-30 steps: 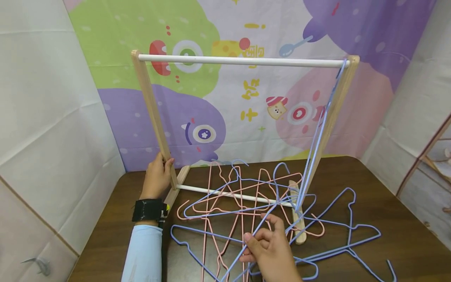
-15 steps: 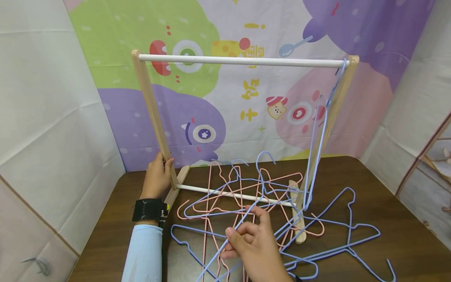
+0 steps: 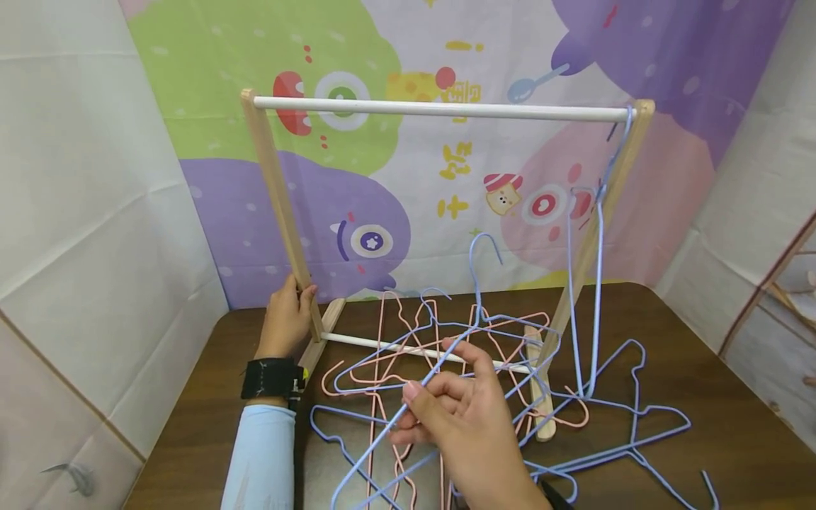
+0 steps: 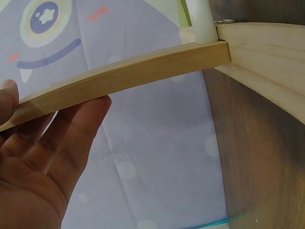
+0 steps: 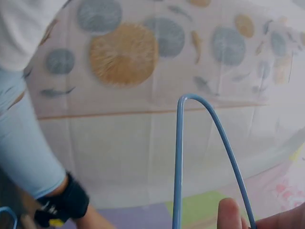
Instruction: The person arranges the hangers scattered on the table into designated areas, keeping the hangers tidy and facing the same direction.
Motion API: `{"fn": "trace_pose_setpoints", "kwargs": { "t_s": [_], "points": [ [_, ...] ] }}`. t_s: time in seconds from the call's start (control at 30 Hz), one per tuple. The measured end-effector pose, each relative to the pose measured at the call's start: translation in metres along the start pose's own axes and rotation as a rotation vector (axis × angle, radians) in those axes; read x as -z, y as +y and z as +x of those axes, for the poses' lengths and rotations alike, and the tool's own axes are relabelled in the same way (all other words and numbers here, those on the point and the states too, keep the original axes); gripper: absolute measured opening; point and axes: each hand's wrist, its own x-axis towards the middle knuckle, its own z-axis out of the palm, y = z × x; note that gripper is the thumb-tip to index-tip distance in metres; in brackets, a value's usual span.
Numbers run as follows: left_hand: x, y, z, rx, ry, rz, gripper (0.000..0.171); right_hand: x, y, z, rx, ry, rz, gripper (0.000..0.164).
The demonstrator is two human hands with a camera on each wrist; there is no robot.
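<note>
My left hand (image 3: 285,322) grips the left wooden post (image 3: 278,185) of a small clothes rack low down; in the left wrist view the thumb and fingers (image 4: 78,136) lie on opposite sides of the post (image 4: 143,72). My right hand (image 3: 468,421) pinches a blue wire hanger (image 3: 473,273) along one sloping side, hook pointing up, raised above the pile. The right wrist view shows a bent end of this hanger (image 5: 178,152) beside my fingertips. Another blue hanger (image 3: 599,248) hangs at the right end of the rack's white top rod (image 3: 440,108).
Pink hangers (image 3: 376,340) and more blue hangers (image 3: 631,386) lie tangled on the dark wooden table (image 3: 191,439), under and in front of the rack. A white lower rod (image 3: 363,343) joins the rack's feet. A cartoon-printed cloth (image 3: 440,248) hangs behind.
My right hand has lifted the blue hanger up and leftward out of the pile, its hook now higher. The hanger on the rod has swung slightly rightward. My left hand stays on the post.
</note>
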Motion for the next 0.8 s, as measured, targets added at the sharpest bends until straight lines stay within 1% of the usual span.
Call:
{"fn": "trace_pose_setpoints", "kwargs": {
  "t_s": [0.13,0.27,0.33,0.43,0.57,0.63,0.8],
  "points": [
    [0.0,-0.001,0.001,-0.001,0.007,0.003,0.027,-0.008,-0.009,0.001,0.012,-0.04,0.014,0.074],
    [0.0,-0.001,0.001,-0.006,0.011,0.0,0.027,-0.012,-0.013,0.003,0.038,-0.078,-0.011,0.071],
    [0.0,-0.001,0.001,-0.008,0.012,-0.002,0.027,-0.011,-0.016,0.006,0.055,-0.106,-0.049,0.07],
    [0.0,0.0,0.001,-0.007,0.008,-0.011,0.026,-0.007,-0.023,0.01,0.074,-0.136,-0.159,0.069],
    [-0.001,0.0,0.001,-0.004,0.005,-0.013,0.024,-0.001,-0.036,0.015,0.103,-0.141,-0.286,0.069],
    [-0.002,0.0,0.002,-0.003,0.006,-0.011,0.023,0.001,-0.043,0.017,0.131,-0.137,-0.32,0.069],
    [-0.001,-0.002,0.001,-0.003,0.009,-0.014,0.026,0.007,-0.058,0.019,0.193,-0.125,-0.356,0.068]
  ]
}}
